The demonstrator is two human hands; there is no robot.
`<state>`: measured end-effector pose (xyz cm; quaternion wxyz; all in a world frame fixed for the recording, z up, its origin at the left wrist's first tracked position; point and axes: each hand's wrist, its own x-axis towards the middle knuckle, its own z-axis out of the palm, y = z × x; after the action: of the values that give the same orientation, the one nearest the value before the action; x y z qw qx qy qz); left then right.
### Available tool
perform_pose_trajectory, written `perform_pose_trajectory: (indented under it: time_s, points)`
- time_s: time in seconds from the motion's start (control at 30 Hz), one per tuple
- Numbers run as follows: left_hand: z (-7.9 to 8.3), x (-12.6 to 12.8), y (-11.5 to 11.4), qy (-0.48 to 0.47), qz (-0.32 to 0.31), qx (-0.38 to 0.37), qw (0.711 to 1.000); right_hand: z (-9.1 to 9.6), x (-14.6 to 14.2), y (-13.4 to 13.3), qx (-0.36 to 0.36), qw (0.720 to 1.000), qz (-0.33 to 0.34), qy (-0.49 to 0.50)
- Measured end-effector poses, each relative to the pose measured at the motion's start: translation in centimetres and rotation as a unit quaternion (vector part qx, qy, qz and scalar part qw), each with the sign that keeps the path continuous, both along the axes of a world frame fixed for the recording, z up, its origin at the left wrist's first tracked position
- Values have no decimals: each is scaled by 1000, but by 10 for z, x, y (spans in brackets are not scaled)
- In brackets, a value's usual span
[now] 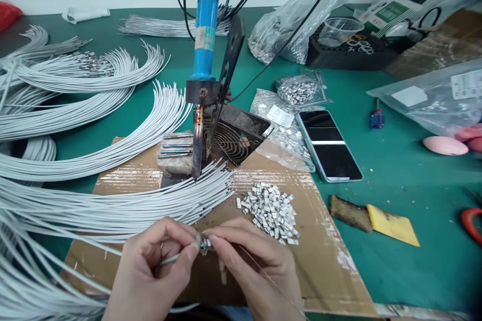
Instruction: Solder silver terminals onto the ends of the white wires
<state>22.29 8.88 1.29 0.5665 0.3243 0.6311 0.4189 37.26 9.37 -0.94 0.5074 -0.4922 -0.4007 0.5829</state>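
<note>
My left hand [156, 263] pinches the end of a light grey cable [169, 260] between thumb and forefinger. Its fingertips meet those of my right hand [259, 261], which is closed on a small silvery white connector [205, 244] at the cable's end. A thin wire, which looks like solder wire [269, 277], runs from my right fingers down to the right. Just behind the hands, a soldering iron [206, 55] hangs upright with its tip above a fanned bundle of grey cables [150, 203]. To the right lies a pile of small white and silver connectors [273, 213].
Brown cardboard [324, 271] covers the green table [399, 185] under my hands. More cable bundles [75, 125] curve along the left. A black fan [233, 143] sits behind the iron. On the right are a phone [329, 146], a yellow sponge [393, 225] and red-handled scissors [470, 223].
</note>
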Motion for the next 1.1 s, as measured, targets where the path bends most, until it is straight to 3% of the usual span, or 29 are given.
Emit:
perform_pose_trajectory:
  time_s: [0.6,1.1]
  points:
    - [2,4,3,11,17,-3,1000,-9,6,-1,88,993,23,-72]
    - [-2,4,9,24,8,6,1000,-13,1,-5,151,977,-31,-147]
